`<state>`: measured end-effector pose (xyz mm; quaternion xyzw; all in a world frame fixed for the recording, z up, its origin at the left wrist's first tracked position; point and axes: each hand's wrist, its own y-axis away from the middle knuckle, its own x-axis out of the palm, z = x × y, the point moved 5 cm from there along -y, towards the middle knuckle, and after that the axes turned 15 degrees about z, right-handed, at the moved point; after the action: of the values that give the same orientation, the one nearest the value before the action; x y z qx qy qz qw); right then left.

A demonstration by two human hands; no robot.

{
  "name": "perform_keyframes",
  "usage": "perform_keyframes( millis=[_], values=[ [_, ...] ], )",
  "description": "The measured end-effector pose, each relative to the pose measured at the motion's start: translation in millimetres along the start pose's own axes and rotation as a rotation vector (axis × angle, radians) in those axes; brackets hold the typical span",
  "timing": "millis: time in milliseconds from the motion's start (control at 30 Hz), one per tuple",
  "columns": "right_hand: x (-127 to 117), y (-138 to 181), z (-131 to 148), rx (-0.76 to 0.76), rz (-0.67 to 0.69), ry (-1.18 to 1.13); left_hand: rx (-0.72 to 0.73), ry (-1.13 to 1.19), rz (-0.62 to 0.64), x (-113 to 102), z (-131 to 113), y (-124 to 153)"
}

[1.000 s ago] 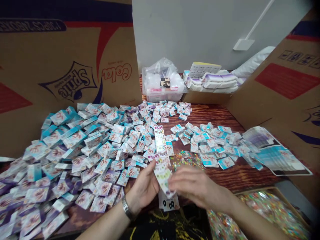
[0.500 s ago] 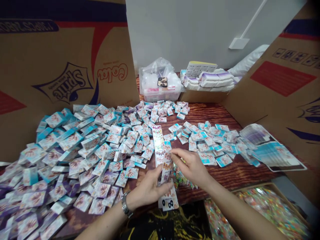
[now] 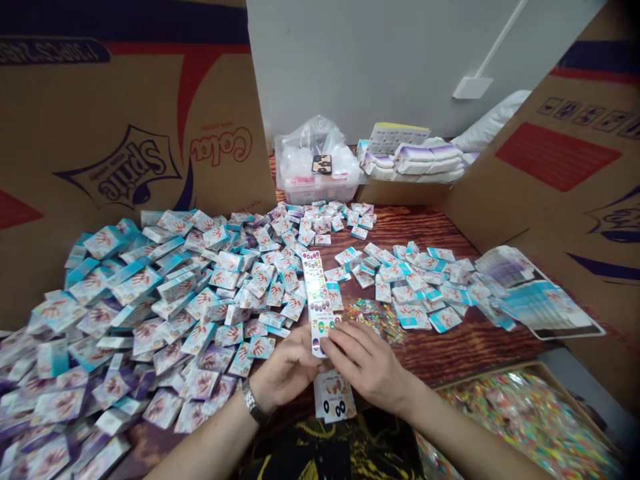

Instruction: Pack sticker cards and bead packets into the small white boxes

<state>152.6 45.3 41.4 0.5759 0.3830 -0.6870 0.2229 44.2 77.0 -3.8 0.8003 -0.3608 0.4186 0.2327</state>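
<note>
A long white sticker strip (image 3: 316,293) with rows of small coloured printed ovals stands up between my hands, its upper end pointing away from me. My left hand (image 3: 283,370), with a metal watch at the wrist, is closed round its lower left side. From the right, my right hand (image 3: 370,367) grips the lower part, fingers bent over its edge. Both hands hide the strip's bottom end. Under them, near my lap, lie more printed strips (image 3: 336,401) with dark ovals. A clear bag of small colourful pieces (image 3: 375,319) rests just beyond my right hand.
A large heap of small boxes (image 3: 185,287) covers the left, with a smaller group (image 3: 415,280) at right. Tall cartons (image 3: 135,87) flank the table. At the back stands a plastic tub (image 3: 320,190); a box of colourful packets (image 3: 520,413) is at lower right.
My right hand has come down and left from the strips' upper part to beside my left hand. A second strip that overlapped the long one is no longer visible there.
</note>
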Motion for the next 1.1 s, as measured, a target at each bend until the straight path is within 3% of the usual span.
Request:
perform_keyframes(
  millis=[133,267,367,500,567,700,733,833,933,1100],
  values=[
    [4,-2,-12,0.128,0.027,-0.277,0.043,-0.173,-0.194,-7,-1,2],
    [12,-1,-30,0.380,0.072,-0.658,0.038,-0.394,-0.219,-6,1,4],
    [20,5,-39,0.499,0.074,-0.702,0.012,-0.556,-0.228,-10,8,5],
    [32,17,-42,0.473,0.145,-0.680,-0.015,-0.821,-0.196,-15,10,-6],
    [31,28,-50,0.497,0.106,-0.623,-0.060,-1.090,-0.119,-12,2,-24],
    [19,55,-78,0.685,-0.029,-0.517,-0.176,-1.983,-0.048,-6,-16,-78],
    [15,61,-86,0.731,-0.054,-0.506,-0.204,-2.060,-0.037,-9,-16,-92],
    [4,81,-100,0.814,-0.099,-0.479,-0.275,-2.136,0.012,-21,-6,-125],
    [0,103,-105,0.861,-0.105,-0.486,-0.337,-2.180,0.061,-31,10,-138],
    [17,135,-96,0.833,0.088,-0.626,-0.384,-2.257,0.104,-35,24,-137]
  ],
)
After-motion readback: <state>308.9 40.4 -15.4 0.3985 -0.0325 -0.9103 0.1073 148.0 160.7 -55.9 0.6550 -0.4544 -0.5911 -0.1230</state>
